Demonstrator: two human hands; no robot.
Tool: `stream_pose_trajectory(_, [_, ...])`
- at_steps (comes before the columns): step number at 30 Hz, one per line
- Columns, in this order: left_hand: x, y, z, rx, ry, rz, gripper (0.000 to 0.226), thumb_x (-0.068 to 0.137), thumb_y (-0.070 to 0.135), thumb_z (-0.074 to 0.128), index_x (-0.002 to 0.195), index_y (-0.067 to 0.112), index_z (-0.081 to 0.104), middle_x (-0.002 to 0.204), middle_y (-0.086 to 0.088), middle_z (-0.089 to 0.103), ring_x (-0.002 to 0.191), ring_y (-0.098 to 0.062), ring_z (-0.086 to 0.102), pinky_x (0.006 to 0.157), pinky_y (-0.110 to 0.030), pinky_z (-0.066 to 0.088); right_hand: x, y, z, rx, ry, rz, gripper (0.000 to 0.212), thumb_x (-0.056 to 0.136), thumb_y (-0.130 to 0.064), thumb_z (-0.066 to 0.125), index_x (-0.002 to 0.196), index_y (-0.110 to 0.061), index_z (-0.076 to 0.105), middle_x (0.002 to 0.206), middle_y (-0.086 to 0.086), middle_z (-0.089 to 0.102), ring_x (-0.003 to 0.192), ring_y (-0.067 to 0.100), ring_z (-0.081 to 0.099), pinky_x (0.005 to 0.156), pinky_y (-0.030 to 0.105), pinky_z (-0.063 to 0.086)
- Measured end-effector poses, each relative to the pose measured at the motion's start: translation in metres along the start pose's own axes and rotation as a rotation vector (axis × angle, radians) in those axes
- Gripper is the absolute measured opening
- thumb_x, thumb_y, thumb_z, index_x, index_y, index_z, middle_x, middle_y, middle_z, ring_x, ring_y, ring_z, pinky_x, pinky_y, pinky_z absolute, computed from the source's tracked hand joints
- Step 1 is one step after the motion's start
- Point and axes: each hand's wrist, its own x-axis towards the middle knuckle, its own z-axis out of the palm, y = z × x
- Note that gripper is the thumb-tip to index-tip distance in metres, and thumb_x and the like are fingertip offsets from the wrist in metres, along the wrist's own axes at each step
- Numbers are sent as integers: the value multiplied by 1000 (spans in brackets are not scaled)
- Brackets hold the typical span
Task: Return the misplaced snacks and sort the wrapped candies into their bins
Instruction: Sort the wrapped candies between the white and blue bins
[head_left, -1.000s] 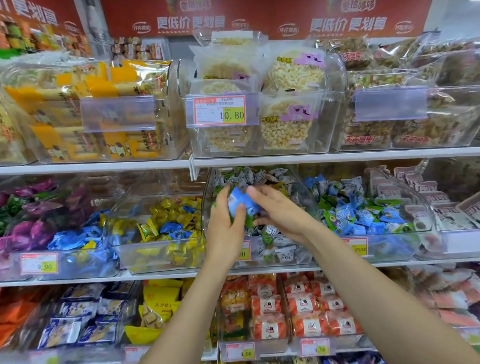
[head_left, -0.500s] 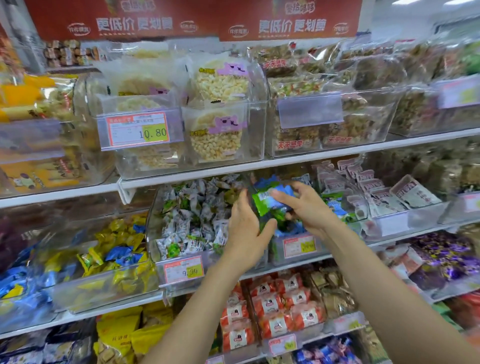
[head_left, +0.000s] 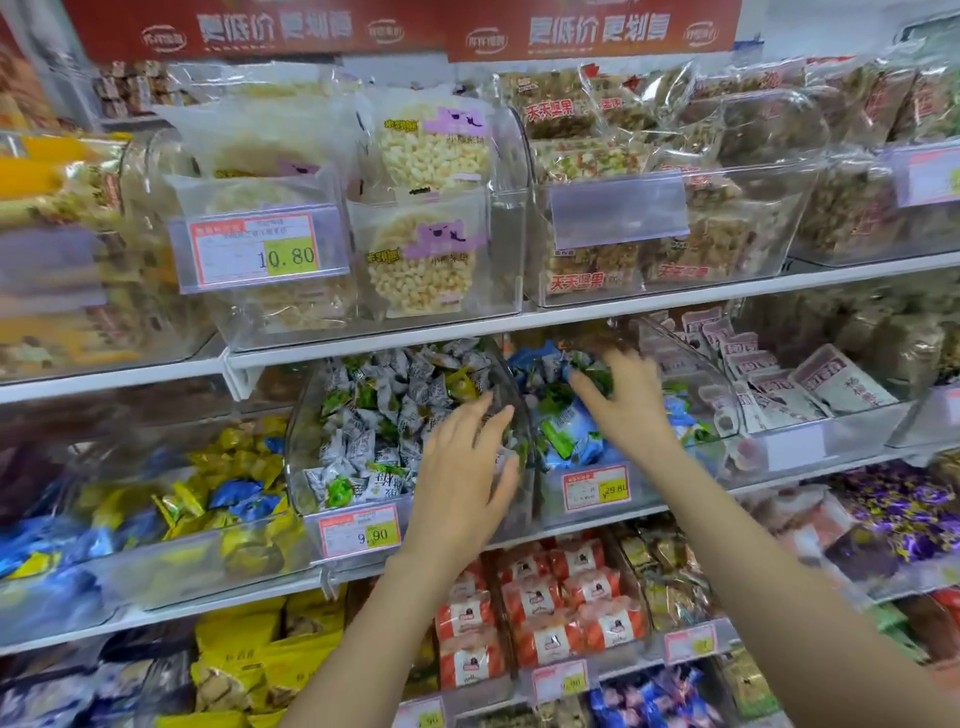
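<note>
A shop wall full of shelves (head_left: 623, 312) holds clear bins of snacks. In the middle of the frame sits the candy bin (head_left: 548, 493) with blue and green candies (head_left: 571, 441) inside.

The right hand (head_left: 628, 410) is over that pile. Its grip is spread wide and I see nothing in it. The left hand (head_left: 462, 478) is low at the front of the bins, just left of the blue and green ones. Its grip is spread too and holds nothing.

I think the step now is settling candies in this bin. To do it well, pat the pile flat and push it back from the front edge, so none slide out. Keep the left hand from knocking the grey and white candies (head_left: 363, 431) next door over the wall. Then look for colours that do not match.
</note>
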Motion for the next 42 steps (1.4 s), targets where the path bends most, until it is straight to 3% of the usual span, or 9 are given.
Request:
stream_pose_trajectory(5, [-38, -46, -31, 165, 217, -152, 39, 94, 33, 38, 123, 16, 59, 133, -5, 53, 130, -27, 42, 111, -42, 24, -26, -81, 18, 254, -353, -366, 20, 91, -23, 62, 108, -18, 69, 96, -8, 63, 82, 2, 56, 69, 8, 40])
stream_pose_trajectory(11, [-71, -87, -37, 246, 95, -280, 52, 98, 42, 32, 143, 19, 43, 153, -4, 35, 145, -22, 22, 120, -44, 10, -7, -127, 85, -179, -877, -384, 50, 85, -40, 66, 131, -27, 52, 137, -2, 49, 122, 20, 49, 97, 32, 42])
stream_pose_trajectory(15, [-78, -96, -37, 219, 69, -256, 55, 98, 46, 27, 146, 21, 38, 157, -1, 26, 148, -18, 11, 120, -36, -2, 6, -129, 111, -134, -744, -351, 6, 81, -21, 72, 85, -20, 68, 97, -2, 67, 91, 17, 62, 79, 32, 53])
stream_pose_trajectory(24, [-82, -103, -35, 197, 92, -226, 55, 99, 44, 30, 146, 16, 38, 158, -1, 25, 149, -16, 4, 121, -35, 0, 27, -117, 112, 6, -105, -283, 13, 83, -9, 59, 86, -16, 69, 96, 4, 67, 91, 24, 61, 72, 30, 50])
stream_pose_trajectory(26, [-83, -104, -36, 188, 116, -217, 55, 99, 41, 32, 147, 15, 35, 159, -2, 21, 149, -18, 1, 121, -37, 2, 19, -124, 115, 41, -151, -457, 19, 82, -29, 65, 100, -23, 68, 112, 2, 63, 107, 25, 55, 84, 33, 48])
stream_pose_trajectory(29, [-85, -105, -38, 179, 115, -235, 57, 99, 41, 34, 150, 15, 29, 161, -2, 14, 149, -17, -3, 121, -38, 2, 1, -144, 118, 21, -767, -493, 57, 81, -45, 69, 132, -30, 49, 140, -2, 46, 127, 19, 44, 103, 33, 40])
stream_pose_trajectory(31, [-86, -106, -40, 175, 107, -254, 59, 99, 41, 37, 150, 14, 27, 160, -1, 14, 149, -16, -3, 121, -38, 2, 1, -147, 125, -59, -887, -476, 61, 78, -40, 73, 132, -28, 47, 142, -2, 41, 127, 19, 42, 104, 33, 39])
stream_pose_trajectory(37, [-72, -104, -54, 143, 131, -155, 35, 96, 25, 50, 129, 16, 55, 143, -5, 46, 138, -23, 33, 112, -41, 31, 19, -133, 118, -13, -495, -399, 30, 83, -19, 69, 113, -21, 65, 120, 3, 59, 108, 21, 59, 83, 23, 45])
stream_pose_trajectory(42, [-19, -81, -58, -6, -140, -26, 39, 101, 32, 43, 139, 27, 47, 145, -1, 43, 134, -21, 35, 108, -40, 33, 22, -95, 77, 3, -238, -475, 39, 89, -32, 61, 128, -26, 59, 134, -1, 56, 125, 22, 47, 102, 35, 41])
